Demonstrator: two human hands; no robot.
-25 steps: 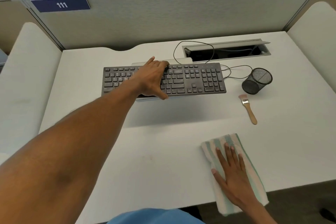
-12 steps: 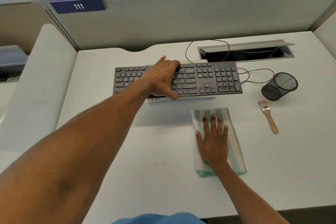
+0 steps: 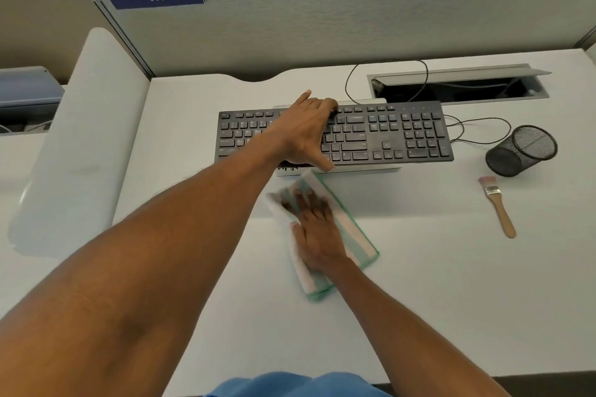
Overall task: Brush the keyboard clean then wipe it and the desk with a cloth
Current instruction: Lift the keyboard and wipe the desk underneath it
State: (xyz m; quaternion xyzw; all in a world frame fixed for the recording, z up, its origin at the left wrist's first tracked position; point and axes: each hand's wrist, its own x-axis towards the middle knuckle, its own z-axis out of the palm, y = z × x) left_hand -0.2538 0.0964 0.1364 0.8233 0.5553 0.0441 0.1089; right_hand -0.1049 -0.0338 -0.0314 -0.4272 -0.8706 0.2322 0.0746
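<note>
The black keyboard [image 3: 387, 135] lies at the back middle of the white desk [image 3: 451, 300], on top of a thin white slab that sticks out beneath it. My left hand [image 3: 303, 135] grips the keyboard's middle, fingers curled over the back edge and thumb at the front edge. The folded cloth [image 3: 351, 235], white with green stripes, lies on the desk just in front of the keyboard. My right hand [image 3: 317, 235] presses flat on the cloth, fingers spread and blurred by motion. A wooden-handled brush [image 3: 498, 206] lies on the desk to the right, untouched.
A black mesh cup [image 3: 522, 150] lies tipped on its side right of the keyboard, above the brush. The keyboard cable loops into an open cable slot [image 3: 451, 87] behind. A grey partition [image 3: 354, 16] walls the desk's back; a curved white divider [image 3: 80, 138] bounds the left.
My right hand has slid the cloth from the desk's near right edge forward and left, up to the keyboard's front edge. The left hand has kept its grip on the keyboard.
</note>
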